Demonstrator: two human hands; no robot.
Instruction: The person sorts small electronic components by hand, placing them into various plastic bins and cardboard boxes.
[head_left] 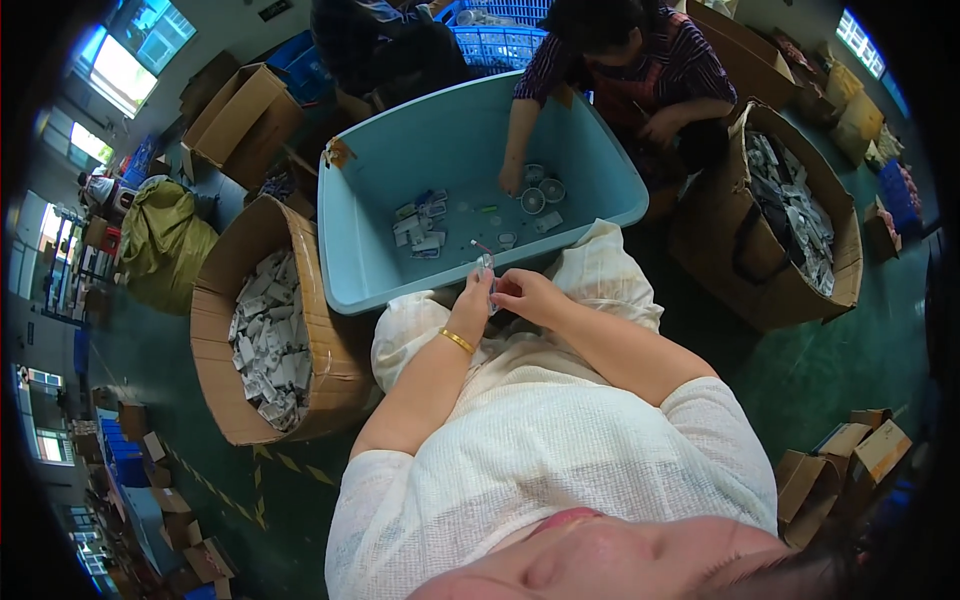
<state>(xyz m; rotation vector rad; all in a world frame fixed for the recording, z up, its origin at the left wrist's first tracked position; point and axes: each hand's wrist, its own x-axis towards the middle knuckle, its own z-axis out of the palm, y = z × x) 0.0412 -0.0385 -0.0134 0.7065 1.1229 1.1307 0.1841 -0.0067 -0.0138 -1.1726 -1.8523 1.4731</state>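
Observation:
Above my lap, at the near rim of a light-blue tub [350,300], both my hands are together at one small item. My left hand [472,308], below a gold bracelet, is closed on a small pale plastic piece [487,262]; a thin reddish strand, perhaps a wire, sticks up from it. The fingers of my right hand [532,298] pinch at the same piece from the right; their tips are partly hidden. In the tub lie a cluster of small white plastic devices [420,228] and several round white parts [533,201] that look like little fans.
Across the tub, a co-worker's hand [511,178] reaches down beside the round parts. A cardboard box [215,300] full of white casings stands at my left. Another box [705,255] of grey-white parts is at my right. A second person sits beyond the tub, near blue crates [500,47].

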